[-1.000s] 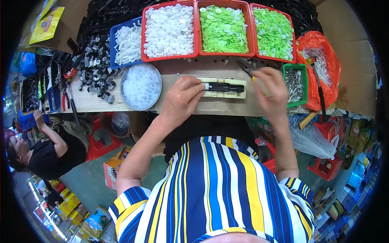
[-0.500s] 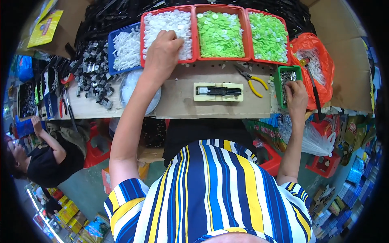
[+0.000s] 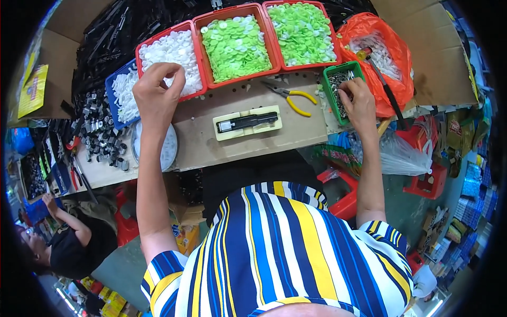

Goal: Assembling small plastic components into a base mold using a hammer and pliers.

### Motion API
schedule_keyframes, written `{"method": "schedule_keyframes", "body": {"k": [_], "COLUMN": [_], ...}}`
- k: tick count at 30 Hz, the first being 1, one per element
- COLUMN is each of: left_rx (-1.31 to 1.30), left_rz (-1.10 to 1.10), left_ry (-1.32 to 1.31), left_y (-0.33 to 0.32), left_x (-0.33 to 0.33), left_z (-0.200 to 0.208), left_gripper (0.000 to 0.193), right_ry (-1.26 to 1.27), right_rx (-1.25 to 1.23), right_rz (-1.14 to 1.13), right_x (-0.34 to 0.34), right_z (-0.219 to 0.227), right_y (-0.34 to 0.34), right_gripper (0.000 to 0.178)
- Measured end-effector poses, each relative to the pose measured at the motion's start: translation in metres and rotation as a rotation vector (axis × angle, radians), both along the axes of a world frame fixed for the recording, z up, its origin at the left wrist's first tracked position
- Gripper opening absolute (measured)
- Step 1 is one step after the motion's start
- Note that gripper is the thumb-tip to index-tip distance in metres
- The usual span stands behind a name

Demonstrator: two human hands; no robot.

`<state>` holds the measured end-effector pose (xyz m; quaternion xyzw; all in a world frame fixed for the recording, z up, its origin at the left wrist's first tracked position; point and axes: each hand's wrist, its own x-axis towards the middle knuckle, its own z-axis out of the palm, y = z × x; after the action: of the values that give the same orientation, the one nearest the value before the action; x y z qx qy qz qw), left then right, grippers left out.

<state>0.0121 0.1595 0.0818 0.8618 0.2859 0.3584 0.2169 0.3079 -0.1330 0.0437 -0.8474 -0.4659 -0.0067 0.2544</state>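
Note:
My left hand (image 3: 154,98) is raised at the near left edge of a red bin of white plastic discs (image 3: 177,50). Its thumb and forefinger meet in a pinch; whatever they hold is too small to make out. On the right, the fingers of my right hand (image 3: 360,103) are drawn together over small metal pieces (image 3: 338,80) in a green box (image 3: 328,94); their tips are partly hidden. Between the hands, a long black part (image 3: 256,121) with a silvery block at its left end lies in a cream holder (image 3: 232,136). Neither hand touches it.
Two red bins of green discs (image 3: 232,45) stand behind the holder. Yellow-handled pliers (image 3: 302,112) lie right of it. A blue tray (image 3: 112,105), a round clear dish (image 3: 168,150) and dark blocks (image 3: 100,127) are left. An orange-red bag (image 3: 404,68) sits right. Another person (image 3: 79,243) is far left.
My left hand has come up out of the white discs toward the bin's near edge, fingers pinched. The right hand stays at the green box. The whole view has shifted and tilted.

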Motion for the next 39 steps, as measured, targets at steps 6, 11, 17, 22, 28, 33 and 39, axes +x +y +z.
{"method": "schedule_keyframes", "body": {"k": [6,11,17,22,28,33,39], "left_rx": [-0.826,-1.255,-1.57,-1.708,-1.336,-1.305,-1.219], "left_rz": [0.04,-0.053,-0.117,-0.065,-0.049,0.02,0.171], "left_ry": [-0.3,-0.569,-0.717,-0.772,-0.508,-0.615,-0.777], "left_y": [-0.04,-0.053,-0.065,-0.071,-0.078,-0.057,-0.014], "left_x": [-0.003,-0.001,-0.002,0.003,0.007,-0.008,-0.013], "left_z": [-0.005,-0.015,-0.024,-0.028,-0.026,-0.023,-0.011], "left_gripper": [0.013,0.016,0.024,0.024,0.02,0.019,0.026], "right_ry": [-0.037,-0.066,-0.042,0.028,0.14,0.176,0.197], "right_rx": [-0.047,-0.047,-0.045,0.06,0.172,0.19,0.172], "right_rz": [0.027,0.046,0.017,-0.011,0.111,0.221,0.254], "right_x": [-0.002,-0.002,-0.002,-0.011,-0.047,-0.061,-0.066], "right_z": [0.008,0.007,0.009,0.024,0.03,0.029,0.021], "right_y": [0.009,0.009,0.012,0.013,0.035,0.047,0.045], "right_gripper": [0.01,0.007,0.008,0.01,0.01,0.009,0.009]}}
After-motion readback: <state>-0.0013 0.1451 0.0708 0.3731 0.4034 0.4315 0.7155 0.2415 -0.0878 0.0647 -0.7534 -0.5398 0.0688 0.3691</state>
